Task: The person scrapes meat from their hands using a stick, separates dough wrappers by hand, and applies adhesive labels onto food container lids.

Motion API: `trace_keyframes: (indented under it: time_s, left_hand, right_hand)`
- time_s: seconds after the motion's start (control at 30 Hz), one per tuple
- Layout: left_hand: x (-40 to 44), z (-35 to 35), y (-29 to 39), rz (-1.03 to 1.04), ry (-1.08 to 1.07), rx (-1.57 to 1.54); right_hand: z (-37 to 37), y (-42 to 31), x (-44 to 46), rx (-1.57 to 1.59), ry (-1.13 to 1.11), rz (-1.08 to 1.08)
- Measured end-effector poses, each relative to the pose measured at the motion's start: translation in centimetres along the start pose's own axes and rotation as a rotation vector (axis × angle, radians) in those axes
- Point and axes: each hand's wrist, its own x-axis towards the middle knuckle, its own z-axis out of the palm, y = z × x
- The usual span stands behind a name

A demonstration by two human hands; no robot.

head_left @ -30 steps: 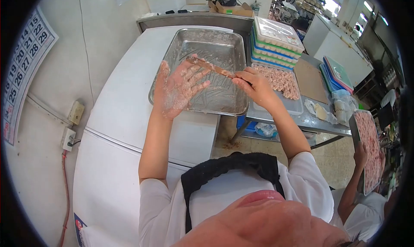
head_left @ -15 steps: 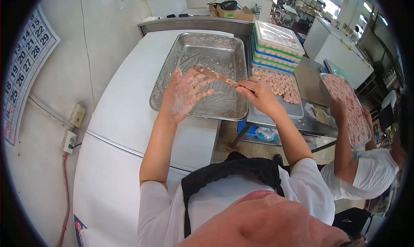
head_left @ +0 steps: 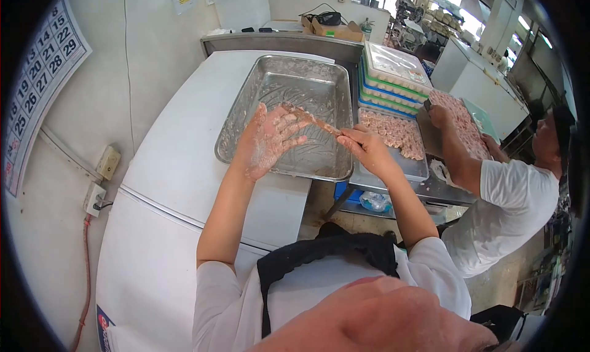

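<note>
My right hand (head_left: 367, 150) is closed around the handle end of a slim spatula (head_left: 321, 124), which is smeared with pink paste. Beside it my left hand (head_left: 269, 140) is raised palm up with its fingers spread, coated in the same paste. The spatula's far end lies at the left fingers; whether it touches them I cannot tell. Both hands are over the near part of a deep metal pan (head_left: 295, 84), whose inside shows streaks of leftover paste.
The pan rests on a white surface (head_left: 178, 124). To the right are a tray of pale pink meat pieces (head_left: 393, 130) and stacked lidded trays (head_left: 396, 69). A co-worker (head_left: 510, 186) stands at the right, hands by another filled tray (head_left: 458, 121).
The co-worker's filled tray has moved away from the body, to beside the stacked trays. My hands keep nearly the same pose, and the spatula stays in my right hand. The view has shifted slightly.
</note>
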Motion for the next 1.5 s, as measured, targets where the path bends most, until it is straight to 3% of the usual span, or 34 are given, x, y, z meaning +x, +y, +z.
trace_keyframes:
  time_s: [1.5]
  left_hand:
    - [-0.4, -0.2, 0.6, 0.099, 0.085, 0.042]
  right_hand:
    - [0.7, 0.7, 1.4, -0.054, -0.03, -0.121]
